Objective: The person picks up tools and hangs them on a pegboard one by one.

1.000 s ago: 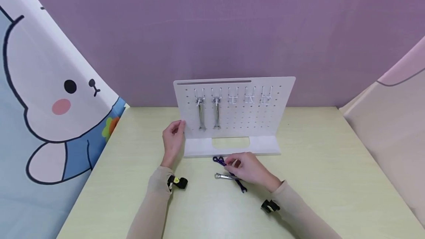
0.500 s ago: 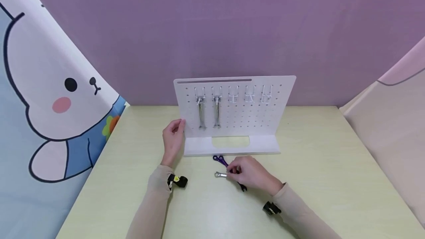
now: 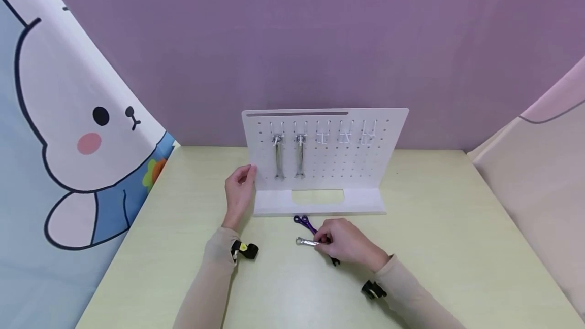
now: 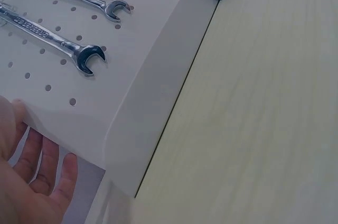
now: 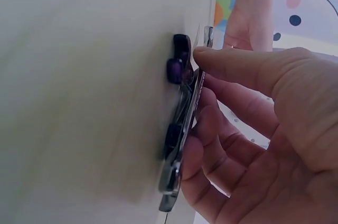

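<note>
My right hand (image 3: 348, 241) pinches a silver combination wrench (image 3: 305, 241), its ring end sticking out to the left. In the right wrist view the thumb lies on one side of this wrench and curled fingers on the other. Purple wrenches (image 3: 303, 220) lie on the table under and behind it, partly hidden by the hand. My left hand (image 3: 238, 194) grips the left edge of a white pegboard stand (image 3: 274, 203), with the thumb in front and the other fingers behind in the left wrist view. Two silver wrenches (image 4: 39, 31) hang from the board, open ends down.
Three white hooks (image 3: 345, 133) on the right of the pegboard carry no tools. The stand's base has a cutout at its front. A purple wall (image 3: 320, 39) rises behind the pale wooden table (image 3: 439, 217), and a cartoon cloth (image 3: 68, 166) hangs at the left.
My right hand has moved slightly down from over the purple wrenches and taken hold of the silver wrench. My left hand has stayed at the board's edge.
</note>
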The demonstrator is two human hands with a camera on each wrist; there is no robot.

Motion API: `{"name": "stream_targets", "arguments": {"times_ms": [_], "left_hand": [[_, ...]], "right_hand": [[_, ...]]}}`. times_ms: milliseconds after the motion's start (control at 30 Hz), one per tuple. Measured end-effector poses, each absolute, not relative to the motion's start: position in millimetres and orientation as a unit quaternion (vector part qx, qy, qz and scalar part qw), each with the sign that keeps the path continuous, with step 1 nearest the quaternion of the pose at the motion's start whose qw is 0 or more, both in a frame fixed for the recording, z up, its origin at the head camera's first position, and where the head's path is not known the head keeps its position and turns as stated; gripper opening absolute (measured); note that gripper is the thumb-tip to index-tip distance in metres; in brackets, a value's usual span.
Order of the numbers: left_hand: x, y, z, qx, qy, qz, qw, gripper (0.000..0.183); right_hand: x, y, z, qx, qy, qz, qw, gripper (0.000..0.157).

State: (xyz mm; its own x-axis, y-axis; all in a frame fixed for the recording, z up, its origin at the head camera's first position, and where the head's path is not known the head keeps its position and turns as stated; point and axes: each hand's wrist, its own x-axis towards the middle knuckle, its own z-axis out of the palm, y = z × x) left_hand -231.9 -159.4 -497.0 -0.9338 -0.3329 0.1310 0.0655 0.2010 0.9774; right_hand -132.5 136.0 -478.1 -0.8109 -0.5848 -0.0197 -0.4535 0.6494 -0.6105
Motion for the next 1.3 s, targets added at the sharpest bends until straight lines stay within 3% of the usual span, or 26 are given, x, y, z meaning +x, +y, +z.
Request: {"name": "stream_targets", "arguments": {"times_ms": [433, 767, 1300], "left_hand": [[-231, -158, -498, 0.091, -0.760, -0.624, 0.160, 0.033], [-231, -158, -497, 0.095, -0.757, -0.629, 0.150, 0.034], [-232, -157, -497, 0.102, -0.755, -0.628, 0.156, 0.032]], "right_hand": [[-132, 135, -478, -0.296, 0.899, -0.305, 0.108, 0.005], [-135, 137, -480, -0.282, 0.884, -0.345, 0.139, 0.003], [-142, 146, -477, -0.273, 0.871, -0.381, 0.144, 0.014]]}}
